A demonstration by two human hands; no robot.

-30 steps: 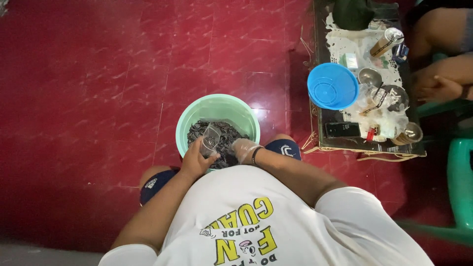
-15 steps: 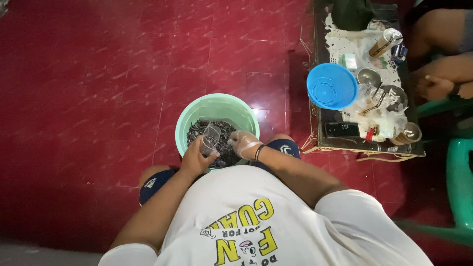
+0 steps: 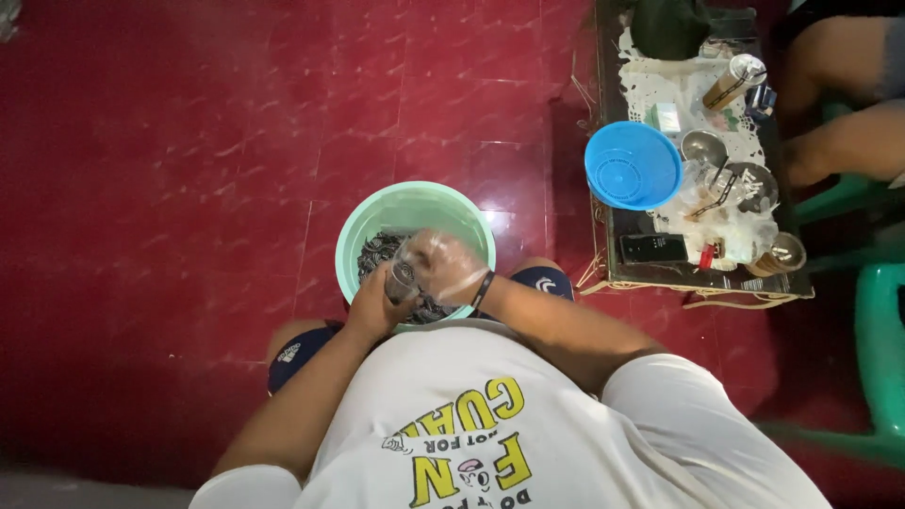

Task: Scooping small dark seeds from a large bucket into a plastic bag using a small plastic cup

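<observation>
- The red tiled floor (image 3: 189, 170) carried everything, and the person sat low over it, so the work lay directly beneath the head camera.
- A low dark worktop (image 3: 698, 283) stood to the right, near but apart from the work, bearing a blue plastic bowl (image 3: 632, 165), a dark phone (image 3: 653, 248) and several small containers (another person's arm (image 3: 848, 141) rested beyond it).
- The mint-green basin (image 3: 415, 203) sat on the floor between the person's knees, just in front of the body, within easy reach of both hands; a heap of small dark pieces (image 3: 377, 250) lay inside.
- The right hand (image 3: 443, 264), in a thin clear glove, hovered over the basin with fingers loosely curled; whether it gripped anything could not be told.
- The left hand (image 3: 377, 306) was closed around a small clear container (image 3: 403, 280), held at the basin's near rim.
</observation>
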